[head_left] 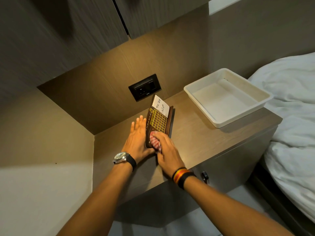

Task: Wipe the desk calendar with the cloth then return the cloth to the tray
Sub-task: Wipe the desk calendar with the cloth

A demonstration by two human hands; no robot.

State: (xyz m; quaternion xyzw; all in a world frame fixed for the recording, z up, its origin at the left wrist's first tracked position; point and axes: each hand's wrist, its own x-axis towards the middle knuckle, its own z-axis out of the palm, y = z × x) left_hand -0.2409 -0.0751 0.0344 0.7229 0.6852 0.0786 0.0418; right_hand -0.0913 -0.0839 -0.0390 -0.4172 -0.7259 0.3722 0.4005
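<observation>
— From the head camera, what are the hands doing?

— The right hand [167,151] is clenched around a bunched red-and-white checked cloth [155,141] and presses it against the near lower corner of the desk calendar [158,122]. The left hand [138,139] lies flat and released, fingers straight, its palm against the calendar's left side, gripping nothing.

— Where does the calendar sit?

— On the desk [196,142], near the back wall, tilted on its stand. It is brown with a gold date grid, and a white note [161,106] reading "To Do List" is on its upper part. A dark wall socket [144,89] is set in the panel just behind it.

— And the tray?

— The white tray [263,95] stands on the right end of the same desk, well apart from the calendar and the cloth. Nothing lies in it that I can see.

— Anything on the arms?

— A wristwatch [121,157] with a dark strap is on the left wrist, and a striped band [181,174] in black, red and yellow is on the right wrist.

— What is around the desk?

— A bed with white bedding [293,116] lies just beside the desk on the right. Grey cabinet doors [85,31] hang above. On the desk's front face, below the right forearm, there is a small dark knob [205,175].
</observation>
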